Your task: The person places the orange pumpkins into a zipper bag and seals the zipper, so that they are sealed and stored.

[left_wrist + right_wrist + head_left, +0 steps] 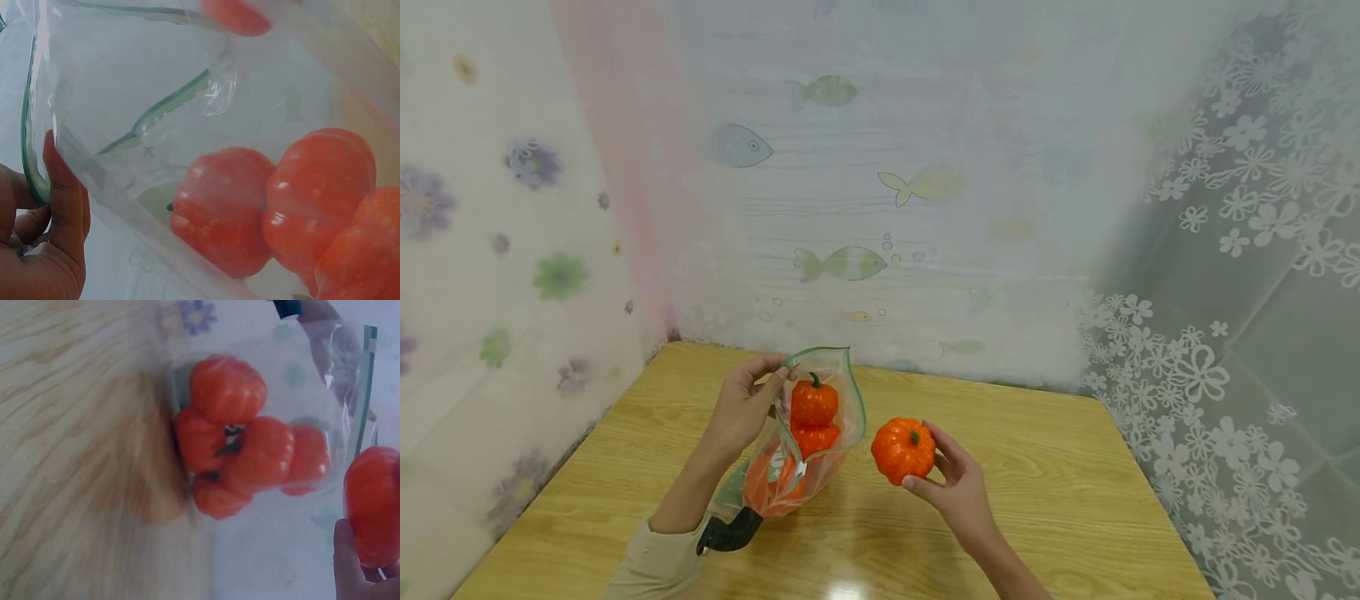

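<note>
Left hand (747, 408) fingers pinching clear bag (808, 433) rim, pumpkins inside | right hand (957, 483) fingers curled round loose pumpkin (903, 450) | wooden counter (1060, 483)

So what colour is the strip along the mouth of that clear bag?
Green: the zip strip edges the bag mouth, clearest in the head view.

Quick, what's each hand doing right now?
Left hand: pinches the rim of the clear bag, holding it open.
Right hand: holds a loose orange pumpkin beside the bag.
</note>
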Demonstrator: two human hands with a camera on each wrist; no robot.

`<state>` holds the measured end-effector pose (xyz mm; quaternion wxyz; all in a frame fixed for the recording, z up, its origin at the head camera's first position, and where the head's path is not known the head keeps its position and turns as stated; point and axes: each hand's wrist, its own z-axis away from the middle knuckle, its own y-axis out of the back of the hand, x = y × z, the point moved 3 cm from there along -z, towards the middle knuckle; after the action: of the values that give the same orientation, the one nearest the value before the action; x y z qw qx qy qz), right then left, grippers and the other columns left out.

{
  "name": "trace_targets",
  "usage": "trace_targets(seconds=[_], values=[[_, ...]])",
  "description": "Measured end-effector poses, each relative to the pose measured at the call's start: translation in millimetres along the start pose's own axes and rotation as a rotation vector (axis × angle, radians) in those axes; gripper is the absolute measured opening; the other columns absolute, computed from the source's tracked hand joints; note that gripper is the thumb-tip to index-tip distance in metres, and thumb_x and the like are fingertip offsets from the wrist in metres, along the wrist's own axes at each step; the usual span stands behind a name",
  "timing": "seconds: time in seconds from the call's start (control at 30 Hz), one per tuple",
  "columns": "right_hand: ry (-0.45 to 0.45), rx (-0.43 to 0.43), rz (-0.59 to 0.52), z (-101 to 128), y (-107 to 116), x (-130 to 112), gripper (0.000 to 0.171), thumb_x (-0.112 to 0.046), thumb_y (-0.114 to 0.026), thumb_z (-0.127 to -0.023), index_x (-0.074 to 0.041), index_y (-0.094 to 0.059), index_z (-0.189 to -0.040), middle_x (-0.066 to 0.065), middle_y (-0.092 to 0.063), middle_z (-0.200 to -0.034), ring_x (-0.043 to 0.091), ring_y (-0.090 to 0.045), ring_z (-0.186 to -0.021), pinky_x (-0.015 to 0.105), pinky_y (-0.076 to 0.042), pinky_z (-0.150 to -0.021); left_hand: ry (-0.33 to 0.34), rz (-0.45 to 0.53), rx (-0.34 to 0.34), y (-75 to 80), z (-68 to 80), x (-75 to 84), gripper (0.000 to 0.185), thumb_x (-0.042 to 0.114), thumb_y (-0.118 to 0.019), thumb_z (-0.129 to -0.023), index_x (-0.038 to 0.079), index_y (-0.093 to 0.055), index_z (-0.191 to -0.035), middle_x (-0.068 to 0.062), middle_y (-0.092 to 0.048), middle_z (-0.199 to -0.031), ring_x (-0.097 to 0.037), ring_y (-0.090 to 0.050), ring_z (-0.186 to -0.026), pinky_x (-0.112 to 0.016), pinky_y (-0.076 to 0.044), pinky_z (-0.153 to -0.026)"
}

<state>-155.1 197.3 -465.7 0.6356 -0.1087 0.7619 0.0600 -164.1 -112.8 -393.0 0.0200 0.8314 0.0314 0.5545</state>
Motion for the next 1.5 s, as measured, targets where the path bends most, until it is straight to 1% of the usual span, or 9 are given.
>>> trace_targets(seconds=[0.17,0.37,0.5,0.73,0.9,0.97,1.2,1.33,1.5], values=[[0.045,-0.075,-0.032,3.5,-6.4,-12.3,0.078,0.002,-0.084,-0.081,-0.005,-0.048,-0.15,0.018,-0.046,-0.154,0.018,-0.061,-0.124,0.038,-0.059,-0.092,0.015,-0.018,0.027,-8.5,13.2,5.0,0.025,0.015,-0.049,-0.109,-0.004,-0.061,-0.119,-0.023,-0.061,-0.101,-0.012,-0.059,-0.06,-0.028,-0.055,-0.054],[0.092,-0.142,-0.055,8.5,-11.6,-24.1,0.08,0.001,-0.085,-0.081,-0.003,-0.046,-0.151,0.019,-0.044,-0.155,0.017,-0.06,-0.125,0.039,-0.058,-0.092,0.033,-0.017,0.056,-18.1,29.0,11.3,0.024,0.015,-0.049,-0.109,-0.004,-0.061,-0.119,-0.021,-0.062,-0.103,-0.012,-0.059,-0.06,-0.029,-0.056,-0.054],[0.126,-0.183,-0.062,13.0,-15.6,-31.3,0.083,-0.001,-0.086,-0.079,-0.002,-0.045,-0.151,0.02,-0.045,-0.154,0.019,-0.059,-0.126,0.04,-0.058,-0.092,0.028,-0.02,0.07,-24.5,40.2,15.7,0.024,0.015,-0.049,-0.109,-0.004,-0.061,-0.118,-0.02,-0.062,-0.102,-0.012,-0.059,-0.06,-0.029,-0.056,-0.054],[0.204,-0.238,-0.057,7.2,-28.7,-41.0,0.08,-0.008,-0.087,-0.082,-0.001,-0.046,-0.15,0.022,-0.049,-0.15,0.02,-0.061,-0.126,0.04,-0.059,-0.091,-0.011,-0.023,0.057,-25.3,41.0,16.3,0.023,0.014,-0.049,-0.109,-0.004,-0.062,-0.115,-0.023,-0.059,-0.095,-0.013,-0.059,-0.058,-0.028,-0.054,-0.052],[0.245,-0.277,-0.063,2.8,-36.9,-44.7,0.077,-0.009,-0.085,-0.084,0.0,-0.046,-0.15,0.023,-0.049,-0.149,0.02,-0.061,-0.126,0.039,-0.059,-0.09,-0.009,-0.004,0.056,-25.9,40.8,16.5,0.024,0.013,-0.049,-0.109,-0.005,-0.062,-0.115,-0.019,-0.061,-0.094,-0.012,-0.059,-0.058,-0.028,-0.055,-0.052],[0.248,-0.288,-0.063,1.3,-39.9,-45.5,0.077,-0.01,-0.085,-0.084,-0.001,-0.046,-0.15,0.023,-0.049,-0.149,0.02,-0.061,-0.126,0.039,-0.06,-0.089,-0.006,-0.002,0.056,-26.0,40.8,16.5,0.024,0.014,-0.049,-0.109,-0.005,-0.062,-0.115,-0.018,-0.061,-0.094,-0.012,-0.059,-0.058,-0.028,-0.055,-0.052],[0.243,-0.319,-0.083,-5.2,-49.1,-47.6,0.076,-0.012,-0.084,-0.086,-0.002,-0.046,-0.15,0.022,-0.047,-0.15,0.022,-0.061,-0.125,0.038,-0.06,-0.09,-0.01,0.0,0.048,-26.2,40.9,16.4,0.024,0.015,-0.049,-0.109,-0.004,-0.062,-0.116,-0.02,-0.061,-0.096,-0.014,-0.059,-0.058,-0.03,-0.056,-0.052],[0.236,-0.325,-0.079,-9.0,-54.9,-49.6,0.077,-0.011,-0.084,-0.086,-0.004,-0.045,-0.152,0.019,-0.044,-0.152,0.023,-0.06,-0.126,0.039,-0.06,-0.09,-0.01,0.001,0.041,-26.9,40.3,16.6,0.025,0.015,-0.049,-0.109,-0.005,-0.061,-0.117,-0.019,-0.062,-0.097,-0.013,-0.059,-0.058,-0.03,-0.056,-0.053],[0.218,-0.336,-0.049,-14.0,-60.7,-49.5,0.076,-0.007,-0.082,-0.086,-0.009,-0.045,-0.153,0.015,-0.043,-0.154,0.026,-0.057,-0.129,0.041,-0.059,-0.091,0.003,0.011,0.037,-27.6,39.8,16.6,0.025,0.015,-0.049,-0.109,-0.005,-0.061,-0.119,-0.017,-0.062,-0.099,-0.011,-0.06,-0.06,-0.03,-0.057,-0.053]])
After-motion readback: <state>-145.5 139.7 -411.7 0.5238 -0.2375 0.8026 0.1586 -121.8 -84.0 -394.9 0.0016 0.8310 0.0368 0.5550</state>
